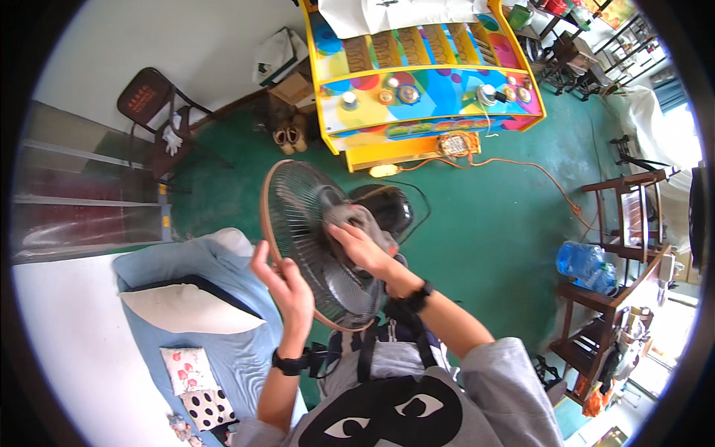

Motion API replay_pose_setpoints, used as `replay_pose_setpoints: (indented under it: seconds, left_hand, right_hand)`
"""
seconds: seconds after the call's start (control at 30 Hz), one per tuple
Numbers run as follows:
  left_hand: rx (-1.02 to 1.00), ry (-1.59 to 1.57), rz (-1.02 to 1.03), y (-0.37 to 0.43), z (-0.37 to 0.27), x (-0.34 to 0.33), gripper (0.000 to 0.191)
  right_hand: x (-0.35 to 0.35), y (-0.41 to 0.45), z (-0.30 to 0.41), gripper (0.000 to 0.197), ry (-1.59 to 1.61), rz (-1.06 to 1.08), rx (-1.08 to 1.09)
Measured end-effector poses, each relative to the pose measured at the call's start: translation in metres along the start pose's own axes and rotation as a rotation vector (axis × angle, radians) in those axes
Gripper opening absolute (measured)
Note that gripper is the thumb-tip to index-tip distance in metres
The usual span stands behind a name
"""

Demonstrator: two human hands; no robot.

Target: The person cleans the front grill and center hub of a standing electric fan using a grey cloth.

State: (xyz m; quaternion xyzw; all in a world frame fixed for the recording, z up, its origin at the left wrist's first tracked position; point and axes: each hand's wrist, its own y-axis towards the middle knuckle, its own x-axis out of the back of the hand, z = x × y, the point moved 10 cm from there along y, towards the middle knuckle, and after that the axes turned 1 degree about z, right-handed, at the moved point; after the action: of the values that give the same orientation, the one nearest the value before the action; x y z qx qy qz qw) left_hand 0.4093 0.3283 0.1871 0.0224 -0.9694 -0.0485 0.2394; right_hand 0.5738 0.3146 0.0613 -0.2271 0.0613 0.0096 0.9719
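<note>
Before me stands an electric floor fan with a round wire guard [296, 223] edged by a brown rim. The guard is tilted, and its back faces toward my right side. My left hand [287, 293] grips the rim at its near left part, thumb and fingers on either side. In my right hand [363, 248] a crumpled grey cloth [357, 219] is pressed against the back of the guard near the hub. The cloth covers part of the hub and the motor housing. Beyond the cloth, the fan's black base [391, 209] rests on the green floor.
A colourful arcade game cabinet [430, 106] stands ahead, with an orange extension cord [519, 161] running right. To the left are a folding chair [151, 112] and a bed with blue sheet [246, 357]. Wooden furniture [592, 296] and blue water bottles [584, 262] stand right.
</note>
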Motion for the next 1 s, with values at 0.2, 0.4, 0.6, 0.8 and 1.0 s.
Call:
replay_pose_setpoints:
  seconds: [0.2, 0.4, 0.6, 0.8, 1.0]
  left_hand:
    - [-0.112, 0.073, -0.004, 0.006, -0.003, 0.001, 0.041]
    - [-0.177, 0.166, -0.012, 0.002, -0.004, 0.001, 0.041]
    - [-0.16, 0.129, -0.046, -0.006, -0.006, -0.006, 0.047]
    - [-0.158, 0.082, -0.1, -0.013, -0.001, 0.004, 0.046]
    - [-0.157, 0.046, -0.057, -0.002, -0.001, 0.0, 0.047]
  right_hand:
    - [-0.008, -0.056, -0.037, 0.039, 0.05, 0.021, -0.08]
    - [-0.005, -0.017, 0.008, 0.04, -0.147, -0.073, 0.304]
    - [0.014, 0.04, 0.029, 0.038, 0.086, -0.129, 0.035]
    - [0.007, -0.032, 0.017, 0.029, -0.474, -0.031, 0.344]
    - [0.072, -0.099, -0.088, 0.034, 0.278, -0.346, -0.282]
